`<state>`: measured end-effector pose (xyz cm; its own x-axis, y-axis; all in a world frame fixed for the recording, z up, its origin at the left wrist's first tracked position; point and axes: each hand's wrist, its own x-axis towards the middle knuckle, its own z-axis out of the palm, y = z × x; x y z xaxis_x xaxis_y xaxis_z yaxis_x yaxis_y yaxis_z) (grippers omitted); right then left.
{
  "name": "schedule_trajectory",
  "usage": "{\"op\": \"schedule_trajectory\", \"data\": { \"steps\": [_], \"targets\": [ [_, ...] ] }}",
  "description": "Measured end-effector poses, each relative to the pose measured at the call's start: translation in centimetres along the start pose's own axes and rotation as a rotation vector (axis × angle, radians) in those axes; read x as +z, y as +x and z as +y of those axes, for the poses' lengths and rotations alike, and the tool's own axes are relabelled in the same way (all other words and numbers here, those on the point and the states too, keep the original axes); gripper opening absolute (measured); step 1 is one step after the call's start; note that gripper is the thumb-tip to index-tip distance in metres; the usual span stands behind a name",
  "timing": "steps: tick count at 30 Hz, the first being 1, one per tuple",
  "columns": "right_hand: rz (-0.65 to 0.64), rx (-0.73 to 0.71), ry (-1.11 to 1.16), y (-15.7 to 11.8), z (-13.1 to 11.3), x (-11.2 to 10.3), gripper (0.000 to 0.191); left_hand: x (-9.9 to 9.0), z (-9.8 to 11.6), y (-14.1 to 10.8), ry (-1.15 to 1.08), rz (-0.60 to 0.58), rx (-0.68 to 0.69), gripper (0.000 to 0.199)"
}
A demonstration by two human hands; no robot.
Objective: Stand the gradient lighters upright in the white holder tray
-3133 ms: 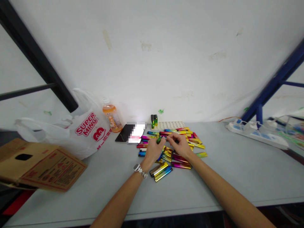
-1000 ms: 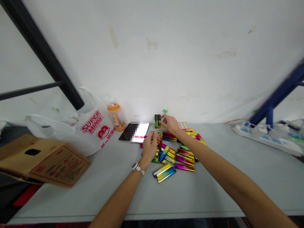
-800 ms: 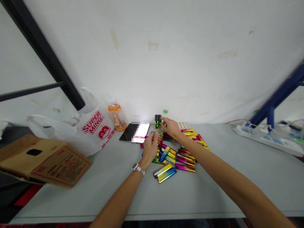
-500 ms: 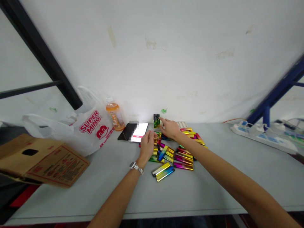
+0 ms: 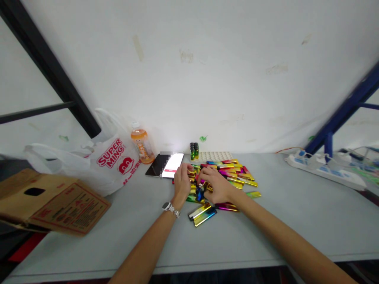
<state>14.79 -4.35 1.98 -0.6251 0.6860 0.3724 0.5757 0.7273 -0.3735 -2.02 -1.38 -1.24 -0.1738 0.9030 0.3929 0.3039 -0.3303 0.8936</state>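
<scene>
I am taking the heap of shiny lighters [image 5: 227, 173] as my dial; the right hand [image 5: 217, 185] is arching over its middle, thumb and fingers standing apart above the loose pieces; whether a fingertip is touching one, I cannot tell; the left hand [image 5: 182, 183] is resting at nine o'clock, fingers curling and tips hiding, so I cannot tell whether they are clamping anything; the heap is spreading across the bench [image 5: 251, 240] between them, probably to suit both hands' reach. At eleven o'clock an upright cluster [image 5: 194, 152] is standing close-packed at the left end of a pale studded board [image 5: 217, 156], its narrow pieces presumably steadying one another; beyond nine o'clock a flat device [image 5: 155, 165] is lying screen-up, likely for easy viewing; a bottle [image 5: 142, 149] is standing farther out at ten.
</scene>
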Motion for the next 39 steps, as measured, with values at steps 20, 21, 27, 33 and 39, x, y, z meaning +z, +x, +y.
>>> {"op": "schedule_trajectory", "data": {
  "steps": [20, 21, 27, 33, 39],
  "targets": [
    [0.072, 0.19, -0.197, -1.0, 2.7, 1.2, 0.033, 0.3, 0.7, -0.3, 0.138, -0.015, 0.127, 0.038],
    [0.088, 0.203, -0.199, -1.1, 2.9, 1.3, 0.035, 0.3, 0.9, -0.3, 0.165, -0.03, 0.158, 0.038],
    [0.152, 0.306, -0.228, -0.9, 4.0, 0.7, 0.038, 0.7, 1.1, -0.3, 0.281, -0.123, 0.258, 0.034],
    [0.046, 0.448, -0.33, 2.4, 5.7, -0.5, 0.028, 0.9, 0.7, 0.0, 0.286, -0.124, 0.249, 0.029],
    [-0.138, 0.461, -0.404, 5.7, 6.4, -0.6, 0.018, 0.8, 0.5, -0.1, 0.295, -0.125, 0.239, 0.027]
  ]
}}
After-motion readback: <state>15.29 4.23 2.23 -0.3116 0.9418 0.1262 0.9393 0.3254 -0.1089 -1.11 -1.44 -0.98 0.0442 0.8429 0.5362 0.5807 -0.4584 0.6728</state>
